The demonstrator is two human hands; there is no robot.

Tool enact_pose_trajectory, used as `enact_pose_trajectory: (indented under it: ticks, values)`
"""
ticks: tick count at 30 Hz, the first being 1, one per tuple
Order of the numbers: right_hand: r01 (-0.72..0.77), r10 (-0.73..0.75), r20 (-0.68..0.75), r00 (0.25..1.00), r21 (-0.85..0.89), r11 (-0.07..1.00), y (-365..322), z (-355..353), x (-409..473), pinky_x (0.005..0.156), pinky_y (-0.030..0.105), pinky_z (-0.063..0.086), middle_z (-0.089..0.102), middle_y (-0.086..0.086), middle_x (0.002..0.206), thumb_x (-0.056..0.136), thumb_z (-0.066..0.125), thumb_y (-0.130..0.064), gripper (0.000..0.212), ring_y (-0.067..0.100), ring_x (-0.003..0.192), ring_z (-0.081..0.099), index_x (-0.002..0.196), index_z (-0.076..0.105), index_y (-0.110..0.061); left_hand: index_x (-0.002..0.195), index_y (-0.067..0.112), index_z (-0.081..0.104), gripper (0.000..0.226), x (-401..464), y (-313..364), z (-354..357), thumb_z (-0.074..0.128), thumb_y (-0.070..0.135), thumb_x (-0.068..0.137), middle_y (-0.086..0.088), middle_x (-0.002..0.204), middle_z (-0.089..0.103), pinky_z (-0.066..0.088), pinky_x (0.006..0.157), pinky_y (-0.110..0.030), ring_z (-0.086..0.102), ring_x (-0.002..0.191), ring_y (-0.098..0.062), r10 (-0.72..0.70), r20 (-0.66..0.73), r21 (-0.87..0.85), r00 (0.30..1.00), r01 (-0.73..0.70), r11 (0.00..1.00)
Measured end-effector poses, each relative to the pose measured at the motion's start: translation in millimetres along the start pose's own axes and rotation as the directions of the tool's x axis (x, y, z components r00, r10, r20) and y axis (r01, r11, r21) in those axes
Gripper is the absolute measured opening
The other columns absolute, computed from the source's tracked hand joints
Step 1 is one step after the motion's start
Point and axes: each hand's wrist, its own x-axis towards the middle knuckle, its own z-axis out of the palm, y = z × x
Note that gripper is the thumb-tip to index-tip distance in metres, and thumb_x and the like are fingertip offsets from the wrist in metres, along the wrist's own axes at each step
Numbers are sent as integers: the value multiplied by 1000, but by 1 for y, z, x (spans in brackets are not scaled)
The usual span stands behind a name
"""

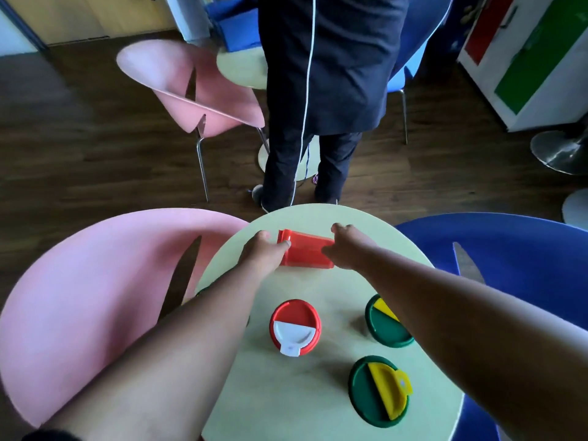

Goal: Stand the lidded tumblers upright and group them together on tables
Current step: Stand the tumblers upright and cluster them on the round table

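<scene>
— Head view: big pink chair [79, 310] on the left, blue chair [509, 249] on the right, round pale counter [305, 386] between them.
— And the tumblers?
— Red tumbler [307, 249] lying on its side at the far edge; left hand [262, 253] grips its lid end, right hand [345, 249] its base, fingers curled round it.
— Others?
— Upright nearer: red-lidded tumbler [295, 326] mid-counter, two green-lidded tumblers [386, 323] [378, 391] to its right.

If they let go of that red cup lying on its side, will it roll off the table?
The red tumbler lies sideways, so it might roll, probably curving since it looks tapered. It looks like stiff plastic. The left hand and right hand hold each end, steadying it.
</scene>
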Motion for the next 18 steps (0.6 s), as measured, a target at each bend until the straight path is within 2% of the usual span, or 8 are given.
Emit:
enact_pose_trajectory:
  ticks: [2, 5, 8, 10, 12, 15, 18]
  values:
    - [-58, 56, 36, 998, 53, 997, -3, 9, 11, 68, 30, 45, 61, 15, 117, 87, 54, -29, 43, 33, 97, 63, 125, 52, -10, 141, 15, 52, 64, 11, -2, 5, 63, 49, 88, -7, 139, 57, 43, 98, -33, 56, 124, -29, -14, 76, -12, 997, 15, 1000]
    - [-35, 32, 34, 999, 86, 996, -2, 19, 22, 68, 30, 50, 64, 13, 115, 88, 52, -28, 40, 30, 87, 64, 126, 55, -15, 120, 17, 64, 47, 23, -4, 11, 66, 50, 85, -4, 116, 68, 50, 87, -33, 63, 102, -27, 2, 122, -25, 993, 1, 1000]
    - [7, -8, 20, 1000, 45, 999, 0, 23, 26, 67, 31, 49, 61, 14, 116, 89, 53, -29, 37, 31, 90, 62, 125, 58, -19, 112, 18, 65, 42, 28, -4, 12, 71, 47, 82, 0, 108, 69, 49, 80, -32, 64, 96, -25, 7, 93, -53, 996, -2, 999]
    - [8, -9, 18, 1000, 40, 999, 1, 24, 28, 67, 32, 51, 57, 14, 119, 89, 57, -28, 40, 31, 92, 62, 128, 57, -22, 118, 18, 63, 45, 28, -1, 10, 75, 42, 82, 6, 106, 64, 45, 79, -29, 63, 99, -24, 13, 61, -71, 998, -8, 997]
    - [-12, 11, 17, 1000, 53, 999, 3, 24, 27, 64, 32, 50, 54, 13, 120, 89, 63, -29, 45, 31, 90, 63, 132, 54, -24, 118, 19, 62, 42, 26, 3, 8, 76, 37, 83, 2, 109, 65, 46, 80, -29, 63, 104, -25, 31, 27, -66, 999, -29, 997]
    - [-20, 19, 21, 1000, 61, 998, 5, 24, 27, 61, 30, 47, 52, 13, 120, 87, 70, -30, 47, 32, 90, 62, 130, 53, -21, 108, 23, 63, 30, 24, 6, 7, 77, 33, 83, -2, 110, 70, 50, 81, -31, 65, 99, -25, 58, -17, -60, 998, -59, 996]
    - [-20, 19, 28, 999, 49, 999, 8, 23, 25, 69, 34, 50, 53, 14, 120, 86, 73, -31, 49, 33, 95, 60, 126, 50, -15, 114, 22, 66, 34, 18, 10, 8, 77, 31, 83, -2, 109, 71, 52, 81, -31, 66, 99, -23, 135, -55, -25, 989, -137, 990]
